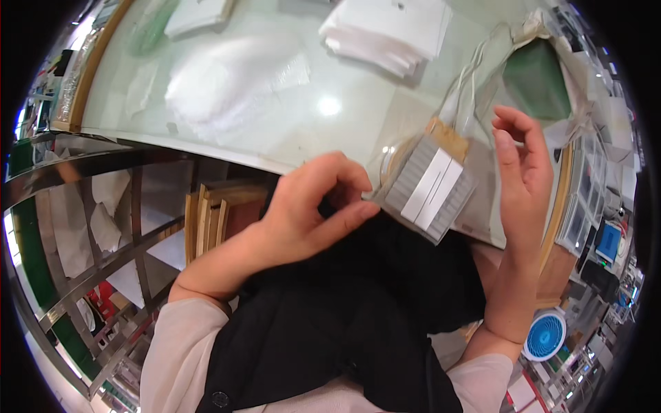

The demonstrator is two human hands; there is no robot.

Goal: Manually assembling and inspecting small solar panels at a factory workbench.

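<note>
A grey ribbed stack with two white strips [432,189] along its middle lies tilted at the table's near edge, right of centre. What looks like clear plastic film [385,186] shows along its left side. My left hand [313,203] is beside that side, thumb and forefinger pinched at the film's corner; its other fingers are curled and partly hidden. Behind the stack is a tan-brown piece [449,139]. My right hand [525,162] is raised to the right of the stack, apart from it, fingers loosely bent and spread, holding nothing.
White flat sheets or pouches [385,34] are piled at the back of the pale table [261,148]. Thin white crumpled material [220,86] lies at left. A green-lined open bag [537,79] stands at right. Wooden boards [210,217] fill a rack below left; a blue fan [546,335] is at lower right.
</note>
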